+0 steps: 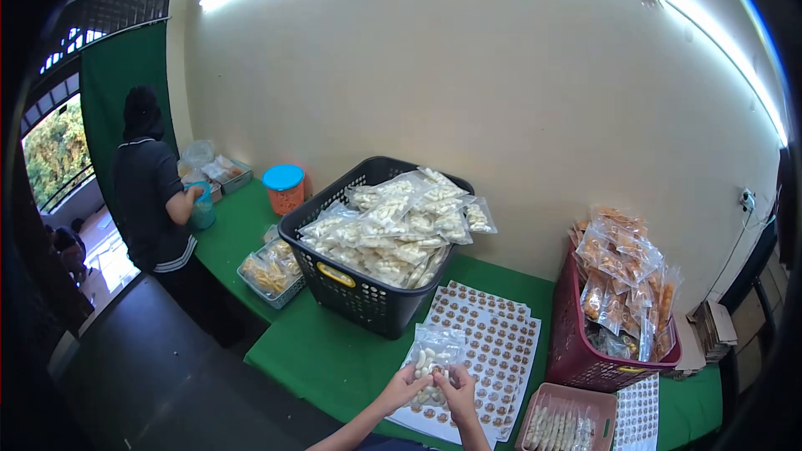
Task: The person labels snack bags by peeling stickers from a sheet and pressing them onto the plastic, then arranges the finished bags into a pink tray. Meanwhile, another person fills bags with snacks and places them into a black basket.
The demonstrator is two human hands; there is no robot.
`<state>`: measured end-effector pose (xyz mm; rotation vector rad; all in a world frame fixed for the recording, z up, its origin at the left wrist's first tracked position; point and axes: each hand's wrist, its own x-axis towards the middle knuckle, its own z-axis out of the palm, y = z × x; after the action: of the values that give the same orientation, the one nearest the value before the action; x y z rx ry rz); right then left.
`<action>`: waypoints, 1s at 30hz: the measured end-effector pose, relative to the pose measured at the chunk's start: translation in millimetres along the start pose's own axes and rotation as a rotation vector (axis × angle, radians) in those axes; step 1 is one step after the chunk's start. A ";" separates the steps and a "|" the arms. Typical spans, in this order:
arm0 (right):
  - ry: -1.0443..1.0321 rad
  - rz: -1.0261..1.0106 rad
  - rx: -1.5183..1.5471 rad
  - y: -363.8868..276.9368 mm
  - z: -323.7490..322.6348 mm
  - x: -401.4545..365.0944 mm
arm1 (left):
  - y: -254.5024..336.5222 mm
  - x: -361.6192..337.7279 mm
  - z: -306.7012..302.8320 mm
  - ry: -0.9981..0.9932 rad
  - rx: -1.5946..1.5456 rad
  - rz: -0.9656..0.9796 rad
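Note:
Both my hands are on a clear plastic bag of white pieces (pixel 433 359), above printed sheets of round brown stickers (pixel 501 351). My left hand (pixel 403 390) grips the bag's left side. On its right side, my right hand (pixel 458 392) pinches it, with a small round brown sticker between the two thumbs. The bag's upper part is see-through and stands up past my fingers. Behind the sheets is a black basket (pixel 359 301) heaped with similar bags of white pieces.
A maroon basket (pixel 576 359) of orange-brown packets and a pink tray (pixel 608 405) of packets stand right on the green table (pixel 309 359). A blue-lidded tub (pixel 284 188) and a grey tray (pixel 288 294) are left. Another person (pixel 150 192) stands at the far left.

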<state>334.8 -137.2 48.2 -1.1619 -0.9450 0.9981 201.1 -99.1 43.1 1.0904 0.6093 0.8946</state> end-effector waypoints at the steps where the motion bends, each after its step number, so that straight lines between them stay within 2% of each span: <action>1: -0.020 0.022 0.026 2.2 -3.6 -1.0 | 0.6 -2.2 5.7 0.043 -0.019 0.030; 4: -0.130 0.070 -0.030 11.1 -15.5 -2.1 | -8.7 -1.8 13.4 0.234 -0.030 -0.026; 7: -0.095 0.101 0.004 3.3 -19.9 -14.1 | -10.4 -7.0 23.6 0.175 0.055 0.007; 9: -0.023 0.065 0.079 27.4 -35.2 -17.1 | -6.6 -10.3 40.9 0.151 0.150 0.054; 11: 0.056 0.079 0.136 20.8 -47.2 -28.6 | -37.5 5.1 27.5 0.177 0.382 0.064; 12: 0.019 0.090 0.145 16.0 -56.3 -33.5 | -50.0 9.6 26.1 0.191 0.495 0.069; 13: -0.017 0.101 0.154 12.4 -68.1 -38.5 | 0.3 -1.0 62.0 0.238 0.336 -0.032; 16: -0.089 0.126 0.142 -1.9 -101.5 -57.6 | -6.5 6.6 92.9 0.158 0.053 0.069; 17: -0.099 0.143 0.096 -9.3 -113.5 -63.5 | -19.7 12.2 97.8 0.178 0.176 0.047; 19: -0.069 0.097 0.011 -28.5 -136.0 -73.4 | -26.2 9.4 127.9 0.101 0.094 0.057; 22: 0.100 0.066 0.191 -58.0 -172.5 -83.4 | -32.5 -2.1 177.4 0.007 0.150 0.015; 24: 0.092 -0.019 0.131 -62.7 -201.9 -92.5 | -31.0 -14.8 211.8 -0.034 0.179 -0.044; 26: 0.130 -0.095 0.058 -72.6 -219.0 -102.5 | -61.6 -14.9 226.3 -0.064 0.085 -0.007; 30: 0.137 -0.122 0.057 -68.0 -248.3 -120.8 | -67.3 -26.7 266.9 -0.065 0.099 -0.025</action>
<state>544.9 -327.7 69.1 -1.0971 -0.8622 0.8316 420.4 -264.3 76.9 1.1940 0.6177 0.8107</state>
